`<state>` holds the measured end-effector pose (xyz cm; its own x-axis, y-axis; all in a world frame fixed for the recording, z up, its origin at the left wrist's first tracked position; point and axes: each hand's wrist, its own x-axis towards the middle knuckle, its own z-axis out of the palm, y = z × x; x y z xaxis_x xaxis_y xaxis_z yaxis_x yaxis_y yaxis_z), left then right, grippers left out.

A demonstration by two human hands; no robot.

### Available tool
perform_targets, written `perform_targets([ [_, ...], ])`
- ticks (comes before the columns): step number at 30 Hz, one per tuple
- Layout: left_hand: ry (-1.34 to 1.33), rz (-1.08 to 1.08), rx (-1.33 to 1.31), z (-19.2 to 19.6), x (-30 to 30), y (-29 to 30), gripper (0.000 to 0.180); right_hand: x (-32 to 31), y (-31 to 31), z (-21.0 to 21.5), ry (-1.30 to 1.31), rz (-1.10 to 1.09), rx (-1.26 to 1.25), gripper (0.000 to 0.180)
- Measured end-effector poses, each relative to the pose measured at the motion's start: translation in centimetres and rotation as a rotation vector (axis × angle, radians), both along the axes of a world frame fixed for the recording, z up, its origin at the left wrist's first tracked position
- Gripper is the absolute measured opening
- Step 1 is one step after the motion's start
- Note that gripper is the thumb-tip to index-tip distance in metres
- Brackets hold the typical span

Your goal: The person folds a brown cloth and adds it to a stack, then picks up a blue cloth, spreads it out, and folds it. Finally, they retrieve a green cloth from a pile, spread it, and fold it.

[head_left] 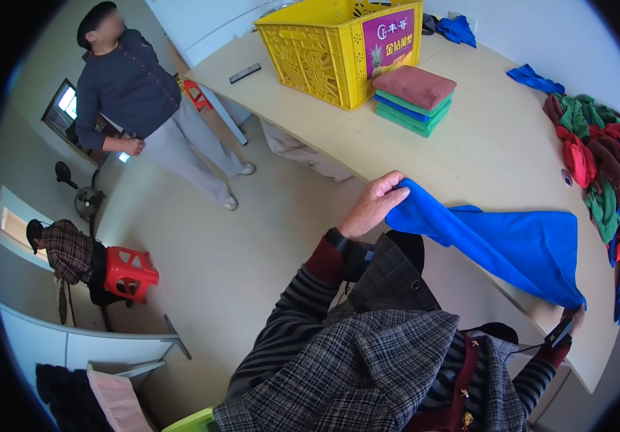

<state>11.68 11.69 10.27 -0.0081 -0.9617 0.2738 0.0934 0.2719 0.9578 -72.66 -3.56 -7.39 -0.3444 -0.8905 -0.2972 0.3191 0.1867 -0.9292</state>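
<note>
A blue cloth (511, 241) lies spread over the near part of the pale table (482, 144). My left hand (376, 205) pinches its left corner and lifts it just off the table edge. My right hand (572, 317) grips the opposite lower corner and is mostly hidden under the cloth. A stack of folded cloths (414, 97), dark red on top with green and blue below, sits further back beside a yellow plastic crate (324, 47).
A heap of loose red, green, brown and blue cloths (605, 173) lies at the table's right side, with more blue cloths (533, 78) behind. A person stands (137, 101) at the left. Another person sits by a red stool (130, 272).
</note>
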Motion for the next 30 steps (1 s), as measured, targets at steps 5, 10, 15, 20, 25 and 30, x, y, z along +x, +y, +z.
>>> perform_targets([
  [5,-0.223,0.008,-0.234,4.0,-3.5,-3.3,0.009,4.8,-2.1,4.2,0.318,0.430,-0.233,0.044],
  [10,-0.277,-0.244,-0.463,8.5,-9.3,-2.6,0.012,30.1,-0.7,16.4,1.374,0.166,-0.730,0.039],
  [15,-0.311,-0.146,-0.641,6.6,-14.7,-3.1,0.011,46.0,7.2,19.1,0.316,0.440,-0.441,0.032],
  [20,-0.379,-0.005,-0.395,3.9,-14.0,-3.4,0.012,49.4,10.3,18.8,0.311,0.644,-0.460,0.027],
  [25,-0.354,-0.032,-0.325,3.1,-14.0,-3.0,0.011,49.9,11.0,18.6,0.327,0.666,-0.494,0.026],
  [30,-0.260,-0.003,-0.524,2.2,-14.9,-3.2,0.012,49.2,11.9,19.1,0.437,0.705,-0.449,0.026],
])
